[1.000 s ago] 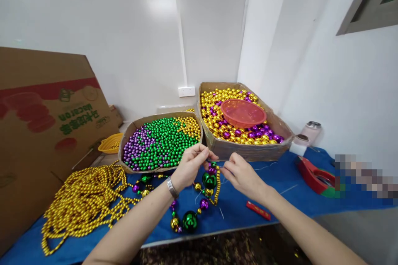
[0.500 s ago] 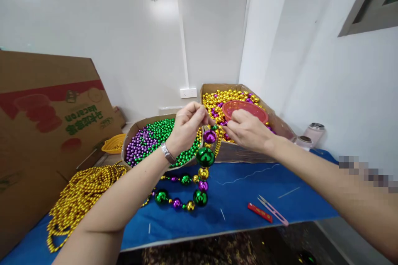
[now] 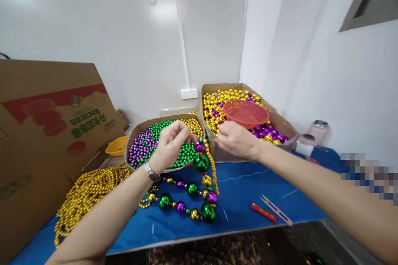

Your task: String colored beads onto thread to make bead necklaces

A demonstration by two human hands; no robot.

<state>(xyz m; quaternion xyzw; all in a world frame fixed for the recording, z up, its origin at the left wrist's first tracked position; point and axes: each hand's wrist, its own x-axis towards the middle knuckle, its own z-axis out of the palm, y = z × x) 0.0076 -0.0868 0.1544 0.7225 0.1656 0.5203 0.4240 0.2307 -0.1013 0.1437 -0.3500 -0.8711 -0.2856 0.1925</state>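
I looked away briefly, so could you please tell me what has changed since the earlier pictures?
The left hand and right hand rose, then dipped slightly and drew farther apart; the upper end of the necklace rose and dipped with them. No release or new grasp is clear. The bowl and carton stayed put.

white walls point(image 3: 124, 29), blue-covered table point(image 3: 239, 182), bright glare
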